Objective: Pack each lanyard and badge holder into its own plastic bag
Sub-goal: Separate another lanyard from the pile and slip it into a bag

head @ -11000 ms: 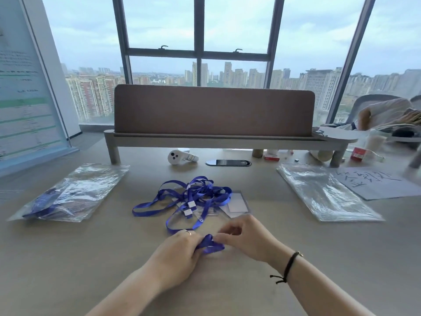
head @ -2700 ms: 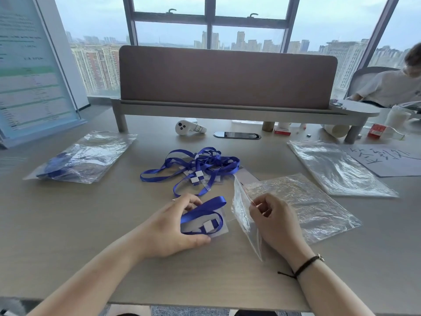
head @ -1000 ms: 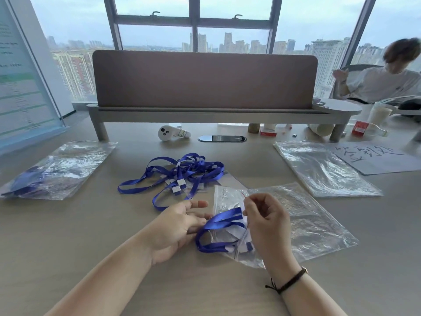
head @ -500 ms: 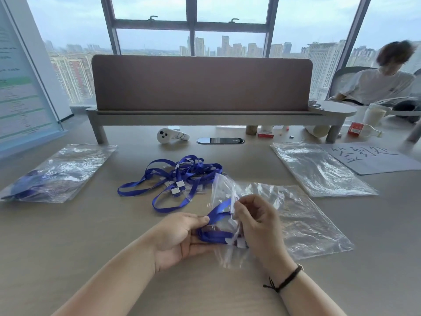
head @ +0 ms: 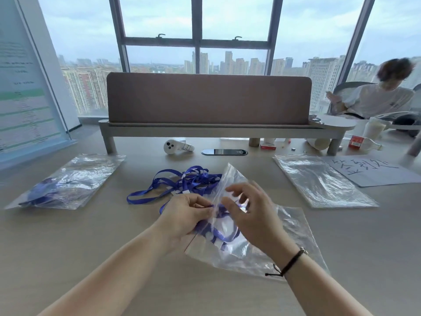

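Observation:
A clear plastic bag (head: pixel 287 233) lies on the desk in front of me, with its mouth lifted toward the left. Inside it sits a folded blue lanyard with its badge holder (head: pixel 224 234). My left hand (head: pixel 186 215) pinches the bag's open edge, where a loop of the lanyard shows. My right hand (head: pixel 250 215) hovers over the mouth with fingers loosely spread, its thumb close to the left fingertips. A tangle of loose blue lanyards (head: pixel 182 182) lies just behind the hands.
A packed bag (head: pixel 66 181) lies at the left. A stack of empty bags (head: pixel 323 181) and a handwritten sheet (head: pixel 373 171) lie at the right. A white controller (head: pixel 177 147) and a desk divider (head: pixel 208 99) stand behind. A person (head: pixel 378 99) sits far right.
The lanyard and badge holder have gone from my left hand into the bag. My right hand let go of the bag's lip and spread its fingers. The left hand now pinches the bag's edge.

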